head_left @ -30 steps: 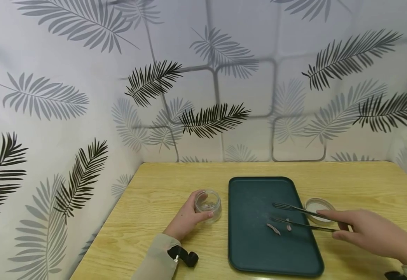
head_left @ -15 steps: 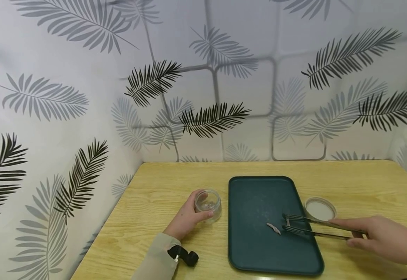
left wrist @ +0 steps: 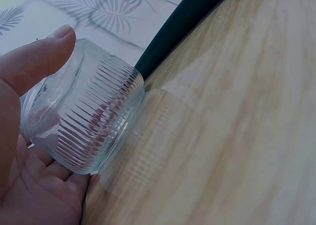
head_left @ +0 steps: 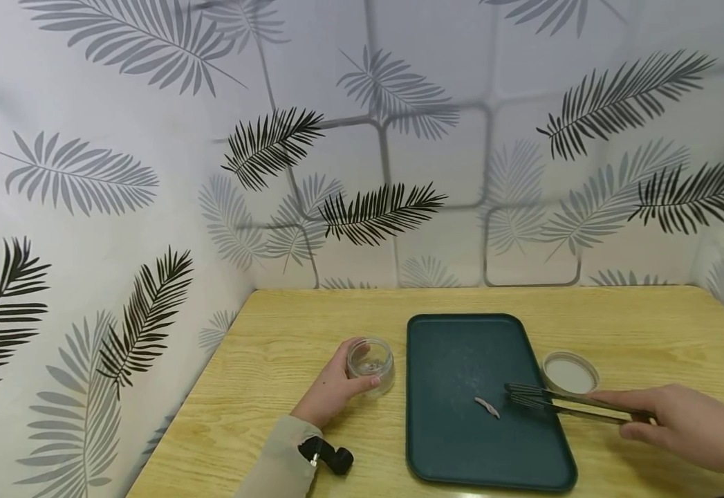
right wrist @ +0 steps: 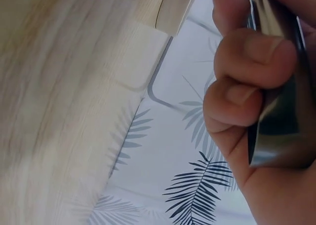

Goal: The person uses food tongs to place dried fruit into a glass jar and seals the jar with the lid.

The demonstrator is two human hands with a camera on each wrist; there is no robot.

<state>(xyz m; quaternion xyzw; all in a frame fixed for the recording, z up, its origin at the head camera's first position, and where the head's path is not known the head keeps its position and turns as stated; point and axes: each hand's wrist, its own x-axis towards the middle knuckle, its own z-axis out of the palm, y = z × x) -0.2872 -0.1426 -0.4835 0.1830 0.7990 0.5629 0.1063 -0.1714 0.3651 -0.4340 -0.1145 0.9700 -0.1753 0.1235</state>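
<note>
Gripping a Glass Jar [head_left: 374, 371] and Metal Tongs [head_left: 526, 395], 2 Hands Apart

The left hand [head_left: 335, 387] is wrapped around the jar, thumb across its near side. The jar is upright and uncovered on the wooden table [head_left: 312, 311], just left of a dark green tray [head_left: 451, 360]. Reddish tones show through its ridged glass, too distorted to identify.

The right hand [head_left: 679, 422] is clamped on the tongs, fingers curled over the shiny metal. Their tips are close together above the tray's right part; I cannot tell whether anything sits between them. Left of the tips, and apart from them, 1 thin pinkish strip [head_left: 487, 407] lies on the tray. Beside the tray's right edge, 1 round pale lid [head_left: 570, 373] rests on the table.
</note>
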